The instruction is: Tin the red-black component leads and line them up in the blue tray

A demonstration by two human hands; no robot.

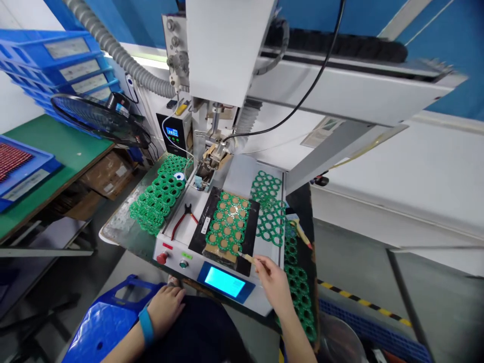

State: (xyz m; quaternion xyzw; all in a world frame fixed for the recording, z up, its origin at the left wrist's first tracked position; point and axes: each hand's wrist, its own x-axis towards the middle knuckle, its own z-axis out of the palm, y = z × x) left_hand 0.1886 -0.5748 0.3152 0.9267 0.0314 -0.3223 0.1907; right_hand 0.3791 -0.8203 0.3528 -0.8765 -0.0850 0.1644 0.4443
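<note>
My right hand (271,278) pinches a small brush (247,257) by its pale wooden handle. The brush tip reaches the near right corner of a green circuit board panel (228,222) with rows of round openings. That panel lies on a black fixture plate (200,236) on the bed of a soldering machine (227,55), below and in front of its head (212,157). Down at my lap, my left hand (166,304) lies with its fingers loosely extended, holding nothing. A blue band (145,325) circles that wrist.
Stacked green panels (157,199) stand left of the bed; loose panels (268,212) lie on its right. Red-handled cutters (184,220) rest left of the fixture. Another brush (301,233) and more panels (300,295) lie at the right edge. A blue stool (109,322) stands below left.
</note>
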